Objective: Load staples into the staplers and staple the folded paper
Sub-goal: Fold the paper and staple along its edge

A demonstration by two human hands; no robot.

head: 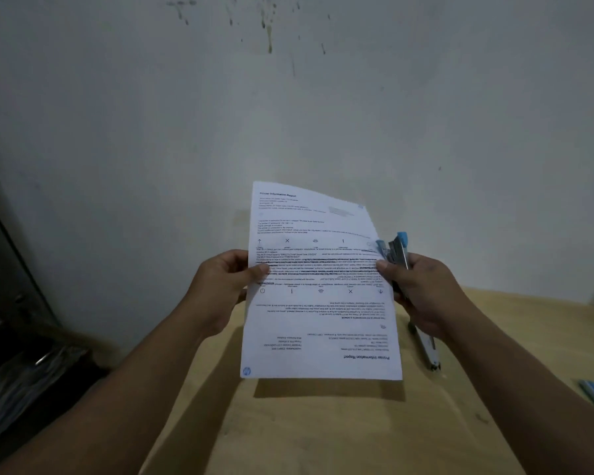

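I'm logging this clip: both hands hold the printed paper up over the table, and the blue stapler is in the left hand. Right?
Not quite. In the head view the blue stapler is in the right hand, pressed against the paper at its right edge. The left hand holds only the paper.

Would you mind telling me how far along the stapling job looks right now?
Done: nothing certain; no staple shows in the paper. In hand: the left hand pinches the paper's left edge, held up over the table; the right hand holds the right edge together with a blue stapler at that edge. Left: pressing the staple home. A second stapler lies on the table; whether either is loaded is not visible.
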